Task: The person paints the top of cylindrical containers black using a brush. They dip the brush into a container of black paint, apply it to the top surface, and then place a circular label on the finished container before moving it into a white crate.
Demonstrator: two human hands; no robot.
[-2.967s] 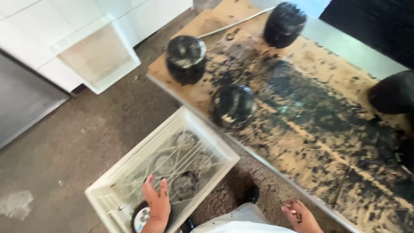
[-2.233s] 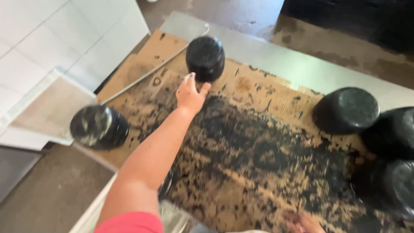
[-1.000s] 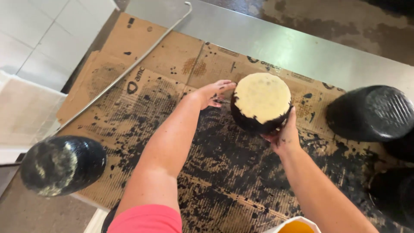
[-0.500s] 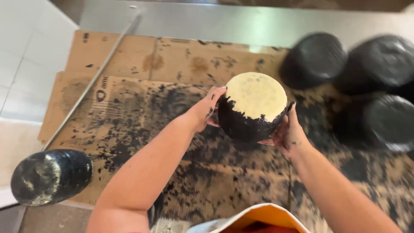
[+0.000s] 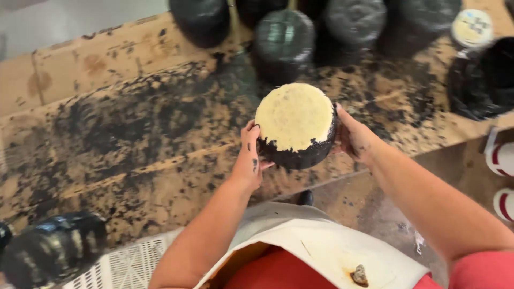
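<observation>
I hold a round cheese wheel (image 5: pixel 295 126) in front of my chest with both hands. Its pale bare face points up and its sides are coated black. My left hand (image 5: pixel 249 159) grips the left side, with black smears on the fingers. My right hand (image 5: pixel 354 138) cups the right side. The wheel hangs above the front edge of the black-stained cardboard (image 5: pixel 134 139) that covers the table.
Several black-coated wheels (image 5: pixel 284 40) stand in a row at the back of the cardboard. One wheel (image 5: pixel 472 28) at far right shows a pale top. Another black wheel (image 5: pixel 53 254) sits at lower left beside a white plastic crate (image 5: pixel 134 265). I wear a white apron (image 5: pixel 316 246).
My left hand reached to a black wheel on the cardboard, both hands lifted it with its pale face up, and they have since brought it toward my body. The view has shifted right.
</observation>
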